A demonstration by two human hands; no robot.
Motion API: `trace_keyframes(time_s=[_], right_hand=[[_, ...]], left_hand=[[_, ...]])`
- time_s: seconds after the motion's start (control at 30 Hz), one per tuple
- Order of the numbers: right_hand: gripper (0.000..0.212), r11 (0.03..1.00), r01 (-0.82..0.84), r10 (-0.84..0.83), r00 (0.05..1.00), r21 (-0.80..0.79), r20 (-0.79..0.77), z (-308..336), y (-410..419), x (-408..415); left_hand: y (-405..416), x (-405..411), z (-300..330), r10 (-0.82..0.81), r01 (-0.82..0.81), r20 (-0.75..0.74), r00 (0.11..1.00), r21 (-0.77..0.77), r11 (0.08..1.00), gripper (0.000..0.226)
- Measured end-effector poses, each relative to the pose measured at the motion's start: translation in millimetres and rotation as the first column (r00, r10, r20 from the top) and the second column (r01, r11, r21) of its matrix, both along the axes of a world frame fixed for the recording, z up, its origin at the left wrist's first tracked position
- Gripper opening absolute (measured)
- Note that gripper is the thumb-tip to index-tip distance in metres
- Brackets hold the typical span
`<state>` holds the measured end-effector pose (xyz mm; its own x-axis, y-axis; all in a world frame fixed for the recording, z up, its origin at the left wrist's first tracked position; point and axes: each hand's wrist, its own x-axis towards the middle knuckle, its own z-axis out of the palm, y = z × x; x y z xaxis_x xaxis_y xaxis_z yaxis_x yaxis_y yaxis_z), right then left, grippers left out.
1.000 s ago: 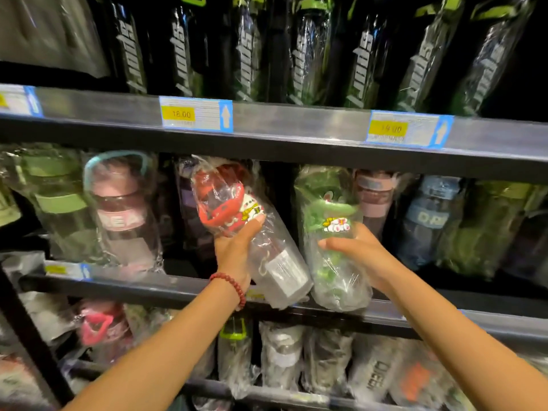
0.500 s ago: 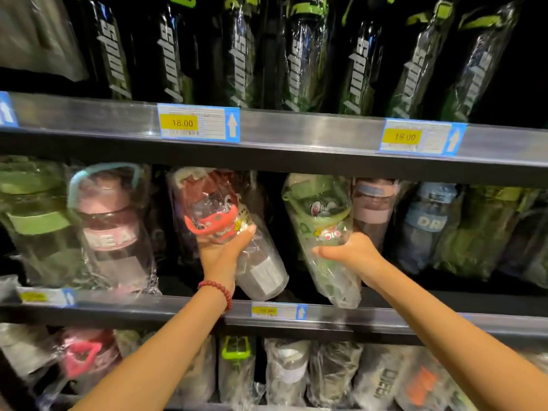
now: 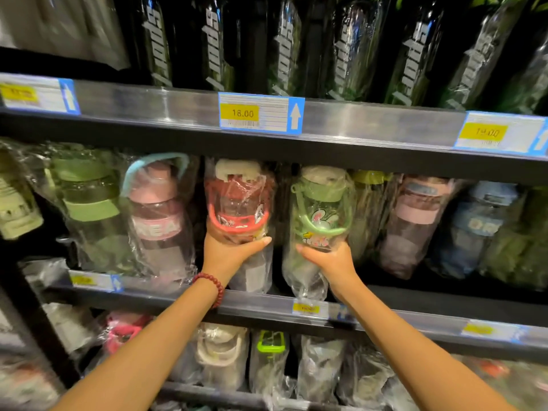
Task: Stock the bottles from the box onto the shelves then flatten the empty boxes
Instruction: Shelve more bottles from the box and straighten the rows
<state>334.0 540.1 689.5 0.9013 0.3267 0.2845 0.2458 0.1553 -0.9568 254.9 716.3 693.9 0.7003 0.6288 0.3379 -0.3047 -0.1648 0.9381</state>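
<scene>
Store shelving, middle shelf [image 3: 178, 298]: we are gripping the red-handled bottle [image 3: 237, 209] from below with our left hand [image 3: 228, 253], and the green-handled bottle [image 3: 321, 215] with our right hand [image 3: 329, 259], fingers wrapping both. Both bagged bottles are standing side by side, between the pink bottle [image 3: 157, 221] and other wrapped stock.
</scene>
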Motion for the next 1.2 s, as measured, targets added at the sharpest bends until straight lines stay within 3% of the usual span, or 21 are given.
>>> trace_keyframes(time_s=[0.27, 0.47, 0.6, 0.87, 1.03, 1.2], right_hand=[[0.037, 0.997, -0.082, 0.082, 0.997, 0.002, 0.009, -10, 23, -7], [0.045, 0.983, -0.162, 0.165, 0.986, -0.090, 0.032, -13, 23, -6], [0.054, 0.980, -0.148, 0.161, 0.984, -0.136, 0.082, -15, 19, -5], [0.065, 0.981, -0.056, 0.078, 0.991, -0.185, 0.112, -22, 18, -5], [0.076, 0.984, -0.009, 0.028, 0.994, -0.176, 0.106, -24, 18, -9], [0.084, 0.974, -0.037, 0.061, 0.993, -0.222, 0.102, -24, 18, -11]], left_hand=[[12, -1, -1, -0.020, 0.022, -0.016, 1.000, 0.100, 0.995, 0.105], [25, -2, 3, -0.108, 0.116, -0.068, 0.992, 0.122, 0.986, 0.086], [36, -4, 9, -0.178, 0.201, -0.153, 0.972, 0.148, 0.968, 0.062], [38, -15, 8, -0.219, 0.242, -0.145, 0.965, 0.166, 0.956, 0.054], [32, -18, 2, -0.176, 0.199, -0.144, 0.974, 0.163, 0.966, 0.076], [24, -30, -13, -0.035, 0.093, -0.253, 0.967, 0.223, 0.970, 0.091]])
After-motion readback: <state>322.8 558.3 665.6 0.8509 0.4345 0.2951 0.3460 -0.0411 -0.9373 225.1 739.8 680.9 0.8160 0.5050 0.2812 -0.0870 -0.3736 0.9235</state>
